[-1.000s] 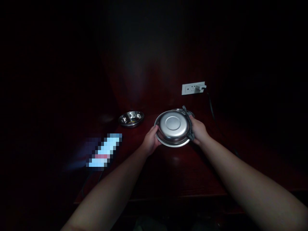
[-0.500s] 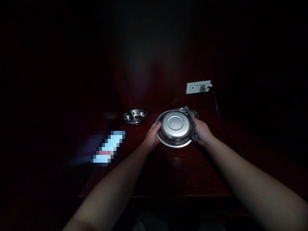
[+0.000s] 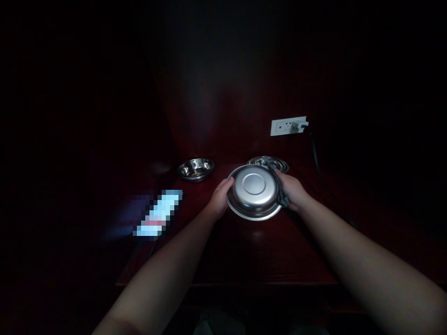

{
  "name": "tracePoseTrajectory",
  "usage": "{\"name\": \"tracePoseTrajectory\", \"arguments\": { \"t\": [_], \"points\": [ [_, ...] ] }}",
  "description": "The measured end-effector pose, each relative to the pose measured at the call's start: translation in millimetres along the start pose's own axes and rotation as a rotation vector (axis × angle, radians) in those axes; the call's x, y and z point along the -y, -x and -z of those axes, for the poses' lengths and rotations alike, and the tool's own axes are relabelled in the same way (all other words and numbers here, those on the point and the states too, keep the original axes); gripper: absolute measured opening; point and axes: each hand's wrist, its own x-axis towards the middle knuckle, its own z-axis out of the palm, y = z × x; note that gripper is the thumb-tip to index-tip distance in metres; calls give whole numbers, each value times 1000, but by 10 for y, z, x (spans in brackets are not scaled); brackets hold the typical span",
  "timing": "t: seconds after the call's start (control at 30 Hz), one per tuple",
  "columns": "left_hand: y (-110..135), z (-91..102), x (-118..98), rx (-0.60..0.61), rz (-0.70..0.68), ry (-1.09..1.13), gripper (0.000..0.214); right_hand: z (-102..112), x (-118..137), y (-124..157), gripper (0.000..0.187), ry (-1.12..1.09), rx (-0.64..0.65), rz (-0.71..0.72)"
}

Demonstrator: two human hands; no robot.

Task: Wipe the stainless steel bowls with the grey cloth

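A shiny steel bowl point(image 3: 254, 184) is held up above the table with its round underside facing me. My left hand point(image 3: 220, 197) grips its left rim, thumb on the outer wall. On the right side, my right hand point(image 3: 294, 190) has a dark grey cloth point(image 3: 283, 201) between its fingers and the bowl, pressed along the wall. Most of the right fingers are hidden behind the cloth and bowl. Just beyond the held bowl sits a stack of steel dishes point(image 3: 283, 164), partly covered from view.
Other steel bowls point(image 3: 195, 177), nested, stand at the back left with something yellow inside. A lit, blurred phone-like screen point(image 3: 159, 214) lies at the left on the dark red table point(image 3: 258, 260). A wall socket point(image 3: 287, 125) holds a plug with a black cable point(image 3: 316, 158).
The held bowl has tipped slightly and come a little lower, so more of the dishes behind it shows. The cloth has shifted a little along its right side.
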Motion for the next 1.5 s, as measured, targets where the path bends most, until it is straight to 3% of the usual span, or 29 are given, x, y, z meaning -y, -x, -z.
{"name": "tracePoseTrajectory", "arguments": {
  "t": [0.33,0.77,0.93,1.13,1.5],
  "points": [
    [-21,-13,8,-17,-46,7,37,6,9,3,20,0,40,-15],
    [-79,33,70,-111,-97,-67,37,32,-2,-49,21,-34,-16,104],
    [0,6,19,-59,9,-93,43,56,-22,-93,28,-60,-50,152],
    [112,-35,-15,80,24,-146,52,54,-23,-111,26,-87,-93,157],
    [112,-28,-17,86,52,-141,51,36,6,-68,21,-99,-94,94]
  ]
}}
